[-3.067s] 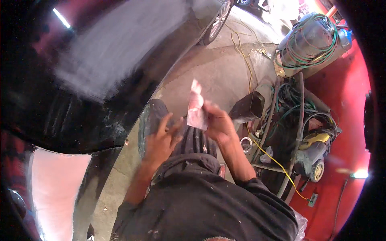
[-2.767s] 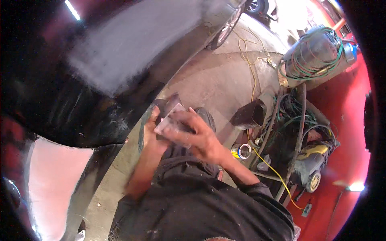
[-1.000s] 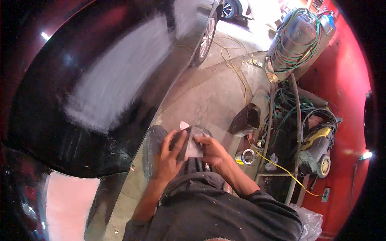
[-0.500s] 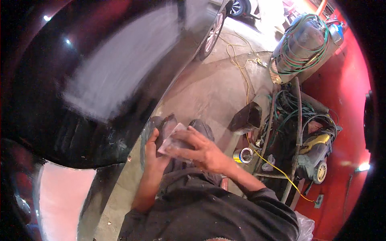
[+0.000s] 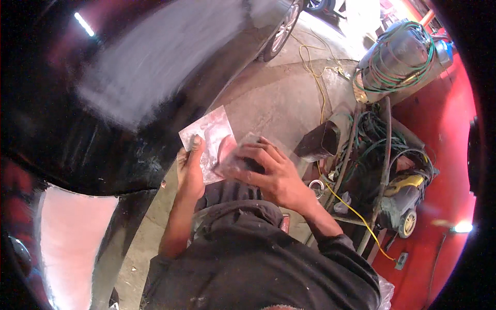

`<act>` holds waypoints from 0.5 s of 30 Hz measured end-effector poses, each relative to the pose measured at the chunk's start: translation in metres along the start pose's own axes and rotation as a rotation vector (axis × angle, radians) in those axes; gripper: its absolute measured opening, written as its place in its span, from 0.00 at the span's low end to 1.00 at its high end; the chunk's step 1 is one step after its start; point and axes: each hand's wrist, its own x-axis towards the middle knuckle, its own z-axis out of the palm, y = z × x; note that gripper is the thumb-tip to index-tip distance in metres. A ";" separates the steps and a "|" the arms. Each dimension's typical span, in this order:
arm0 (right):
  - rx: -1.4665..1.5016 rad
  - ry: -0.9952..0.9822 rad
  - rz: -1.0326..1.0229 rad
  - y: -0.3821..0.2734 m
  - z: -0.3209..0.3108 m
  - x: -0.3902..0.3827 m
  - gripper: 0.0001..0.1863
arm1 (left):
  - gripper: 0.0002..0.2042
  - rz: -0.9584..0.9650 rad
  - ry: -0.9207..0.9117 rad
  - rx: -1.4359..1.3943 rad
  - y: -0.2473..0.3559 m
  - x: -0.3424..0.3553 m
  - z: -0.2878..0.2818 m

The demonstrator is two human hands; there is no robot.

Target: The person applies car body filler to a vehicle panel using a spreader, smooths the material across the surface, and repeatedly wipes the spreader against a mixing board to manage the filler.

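Note:
A pale square plate (image 5: 204, 132), smeared white and pinkish across its face, is in my left hand (image 5: 190, 173), with the thumb lying over it. My right hand (image 5: 284, 181) is curled round a thin, greyish, see-through flat piece (image 5: 235, 168), blurred and looking like a spreader. Its edge is at the plate's right side, by a pink smear of paste (image 5: 225, 147). Left of my hands is a black car panel (image 5: 62, 139) with a large dull grey patch (image 5: 155, 67). Lower on the car is a pink-coated area (image 5: 77, 232).
To the right is a metal rack (image 5: 385, 155) with coiled hoses and a yellow-black wheeled machine (image 5: 403, 201). A dark square bin (image 5: 320, 142) and an open can (image 5: 316, 187) stand near it. A yellow cord (image 5: 356, 219) crosses the floor. Further off is a hose-wrapped tank (image 5: 398, 54).
The square plate now faces up in my left hand, its smeared surface showing. My right hand has moved right with the thin flat piece. The view has shifted slightly.

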 end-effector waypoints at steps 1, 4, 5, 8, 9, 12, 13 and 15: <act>0.054 -0.070 -0.013 -0.001 -0.010 0.000 0.30 | 0.20 -0.002 0.074 -0.008 0.000 -0.003 0.004; 0.063 0.143 0.008 0.001 -0.014 0.010 0.31 | 0.19 -0.029 0.005 0.016 -0.003 0.000 0.007; 0.004 0.112 0.020 0.006 -0.008 0.010 0.32 | 0.19 -0.081 0.013 -0.049 0.000 -0.005 0.009; -0.093 0.005 0.014 0.012 0.004 0.005 0.31 | 0.20 -0.002 -0.001 -0.017 -0.012 0.004 -0.002; -0.042 -0.062 0.014 0.006 -0.003 0.006 0.32 | 0.24 -0.020 0.039 -0.010 -0.011 -0.001 -0.002; 0.160 -0.049 -0.100 -0.010 -0.021 0.016 0.33 | 0.28 -0.194 -0.064 -0.402 0.006 -0.006 0.019; 0.176 -0.035 -0.108 -0.013 -0.018 0.014 0.33 | 0.29 -0.373 -0.058 -0.621 0.001 0.002 0.012; 0.175 0.036 -0.098 -0.003 -0.005 0.008 0.33 | 0.27 -0.358 -0.137 -0.699 -0.007 0.004 0.006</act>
